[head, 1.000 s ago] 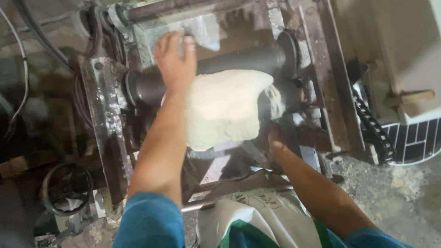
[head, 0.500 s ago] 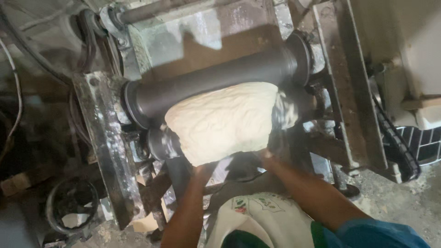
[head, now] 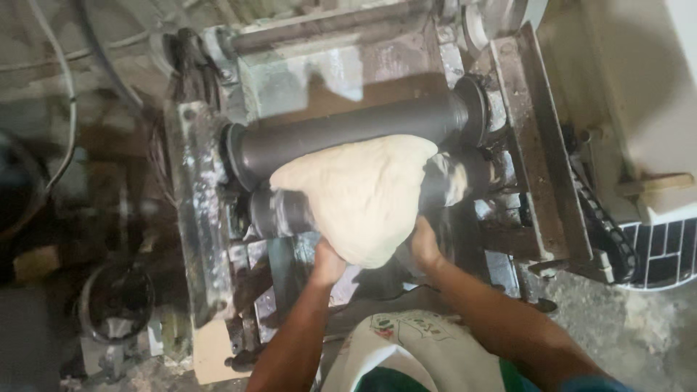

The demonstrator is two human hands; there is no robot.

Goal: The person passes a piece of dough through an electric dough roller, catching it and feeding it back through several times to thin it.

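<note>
Pale dough (head: 359,196) hung in a sheet from between the two dark rollers (head: 348,134) of the machine. Left hand (head: 328,263) cupped its lower left edge from beneath, and right hand (head: 425,243) pressed its lower right edge, fingers curled against it.

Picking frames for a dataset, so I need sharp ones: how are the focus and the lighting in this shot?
Head view: soft overall, with motion blur on both hands and the dough sheet; dim light, the left side falls into deep shadow; the pale casing at right is brightest; no strong glare on the dark roller.
</note>
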